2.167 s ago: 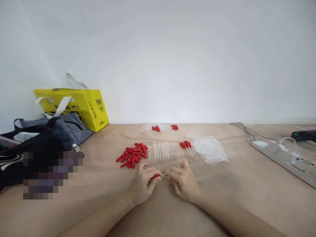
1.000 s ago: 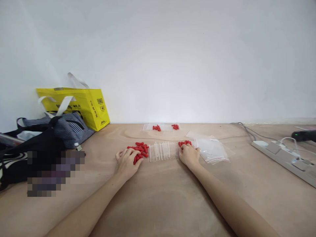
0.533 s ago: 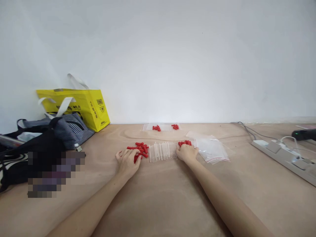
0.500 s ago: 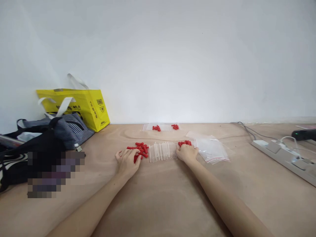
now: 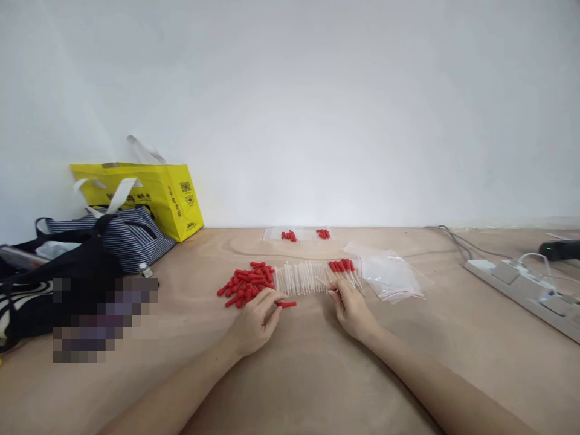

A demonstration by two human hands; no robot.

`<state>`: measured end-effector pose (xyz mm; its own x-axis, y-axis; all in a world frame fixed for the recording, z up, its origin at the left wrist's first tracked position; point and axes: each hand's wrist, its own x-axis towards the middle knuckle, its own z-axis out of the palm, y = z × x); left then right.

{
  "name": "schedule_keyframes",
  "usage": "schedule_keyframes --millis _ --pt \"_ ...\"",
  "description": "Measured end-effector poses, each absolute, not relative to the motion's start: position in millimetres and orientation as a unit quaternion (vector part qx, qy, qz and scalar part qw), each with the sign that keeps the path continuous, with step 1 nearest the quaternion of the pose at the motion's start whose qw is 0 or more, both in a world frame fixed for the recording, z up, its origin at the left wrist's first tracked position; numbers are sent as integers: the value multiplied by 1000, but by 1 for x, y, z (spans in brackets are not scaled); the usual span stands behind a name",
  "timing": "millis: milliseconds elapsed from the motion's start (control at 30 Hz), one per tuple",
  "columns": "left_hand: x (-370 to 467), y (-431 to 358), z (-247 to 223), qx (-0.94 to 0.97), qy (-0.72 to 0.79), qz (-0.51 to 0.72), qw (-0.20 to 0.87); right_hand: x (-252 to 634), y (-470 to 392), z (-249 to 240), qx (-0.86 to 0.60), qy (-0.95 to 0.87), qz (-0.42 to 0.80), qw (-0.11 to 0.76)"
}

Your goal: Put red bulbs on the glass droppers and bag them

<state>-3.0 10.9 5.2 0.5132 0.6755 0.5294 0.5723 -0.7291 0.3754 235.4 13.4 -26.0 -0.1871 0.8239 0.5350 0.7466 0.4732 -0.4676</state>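
Note:
My left hand [image 5: 259,321] pinches a red rubber dropper bulb [image 5: 287,304], its narrow end pointing right, just above the table. Behind that hand lies a loose pile of similar red bulbs [image 5: 244,284]. My right hand [image 5: 354,313] has its fingers closed on a thin clear dropper tube [image 5: 321,281], which sticks out to the left. A row of clear tubes [image 5: 296,278] lies between the pile and that hand. Several droppers with red bulbs [image 5: 347,266] fitted on tubes lie just beyond my right hand, partly hidden by it.
Clear zip bags [image 5: 392,275] lie to the right of the droppers. A bag with red bulbs and tubes [image 5: 301,234] rests near the wall. On the left stand a yellow bag [image 5: 179,205] and a striped bag [image 5: 131,238]; a power strip [image 5: 521,290] is at right.
My left hand has come away from the pile to the right with a red bulb. My right hand has drawn back from the fitted droppers and now has a tube.

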Motion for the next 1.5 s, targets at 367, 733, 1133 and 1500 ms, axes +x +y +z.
schedule_keyframes --millis 367,733,1133,1500 --pt "9 8 0 895 350 255 105 223 -6 -24 -459 -819 32 343" --pt "12 9 -5 844 436 285 124 209 -16 -22 -453 -819 30 350" --pt "15 10 -6 815 441 334 174 203 -22 -19 -429 -827 54 359" --pt "16 4 -8 835 426 318 144 212 -16 -17 -396 -861 -39 316"
